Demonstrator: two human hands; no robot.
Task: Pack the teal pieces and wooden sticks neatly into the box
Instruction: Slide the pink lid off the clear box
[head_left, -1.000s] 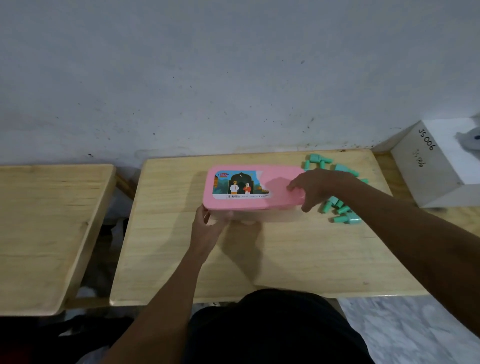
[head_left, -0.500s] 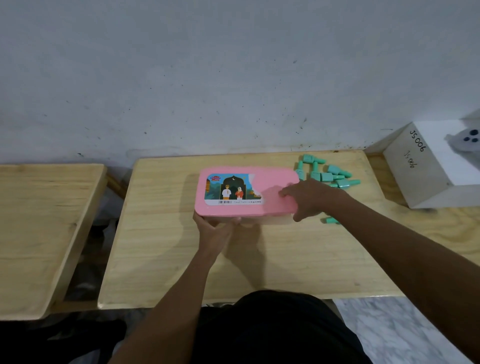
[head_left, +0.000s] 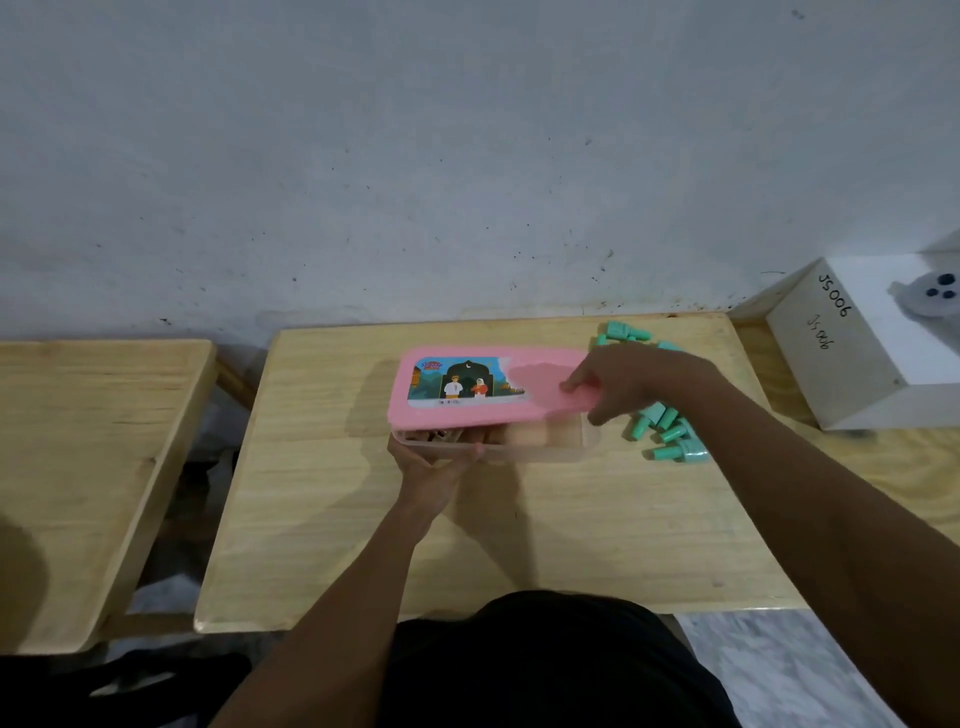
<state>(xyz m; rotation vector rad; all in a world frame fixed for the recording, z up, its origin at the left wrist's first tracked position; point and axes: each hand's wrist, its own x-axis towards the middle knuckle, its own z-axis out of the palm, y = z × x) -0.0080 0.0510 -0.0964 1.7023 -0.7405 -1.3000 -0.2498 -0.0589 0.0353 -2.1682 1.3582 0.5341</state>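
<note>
Plain pink across the lid (head_left: 545, 387). On the label (head_left: 462, 384) at the lid's left half: teal and dark-blue scene, black arch, two figures in white and orange-red. Translucent, colourless for the box (head_left: 540, 453) under the lid. Uniform teal-green for the teal pieces (head_left: 670, 431) right of the lid. Pale yellow wood grain on the surface (head_left: 519, 530) beneath the lid. Black handwriting on the white block (head_left: 872, 384) far right of the lid. Grey-white with dark specks on the wall (head_left: 467, 156) behind the lid.

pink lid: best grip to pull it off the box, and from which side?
Right short end, coming from the right. The pink lid is thin and flat, with its near edge raised off the clear box, so a pinch fits: one digit on top, others under the rim, as the right hand has it. The left hand steadies the box at its near-left corner.
</note>
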